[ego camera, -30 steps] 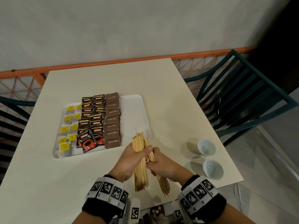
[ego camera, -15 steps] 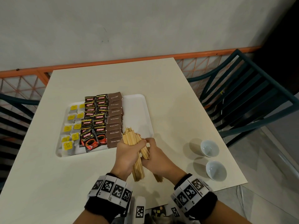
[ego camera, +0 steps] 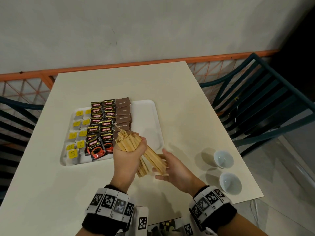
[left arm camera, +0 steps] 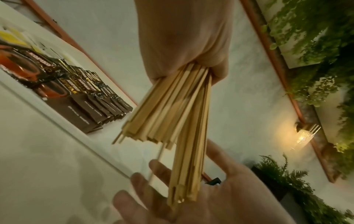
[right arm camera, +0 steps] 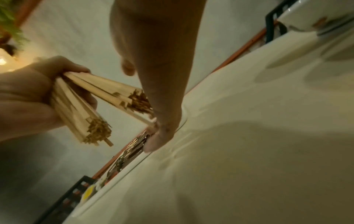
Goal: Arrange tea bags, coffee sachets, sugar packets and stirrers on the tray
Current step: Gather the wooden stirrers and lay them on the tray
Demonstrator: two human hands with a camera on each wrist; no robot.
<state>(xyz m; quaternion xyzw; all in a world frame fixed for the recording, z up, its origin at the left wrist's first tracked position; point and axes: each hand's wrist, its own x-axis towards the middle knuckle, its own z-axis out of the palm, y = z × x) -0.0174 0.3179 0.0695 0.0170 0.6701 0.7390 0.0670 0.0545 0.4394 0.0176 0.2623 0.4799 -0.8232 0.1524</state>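
My left hand (ego camera: 127, 155) grips a thick bundle of wooden stirrers (ego camera: 136, 149) above the near right corner of the white tray (ego camera: 146, 116). The bundle fans out below the fist (left arm camera: 172, 109). My right hand (ego camera: 172, 167) is open, palm turned toward the stirrers' lower ends, fingers straight (left arm camera: 191, 204). On the tray lie yellow-tagged tea bags (ego camera: 76, 137) at the left, black and red coffee sachets (ego camera: 100, 128) in the middle and brown sugar packets (ego camera: 123, 114) beside them. The tray's right part is bare.
Two small white cups (ego camera: 223, 159) (ego camera: 230, 183) stand near the table's right edge. A dark green chair (ego camera: 264, 103) is at the right, another (ego camera: 15, 120) at the left. An orange railing (ego camera: 119, 65) runs behind the cream table (ego camera: 179, 99).
Both hands lifted the stirrers up and left toward the tray. My right hand let go and opened under the lower ends; the left hand alone holds the bundle.
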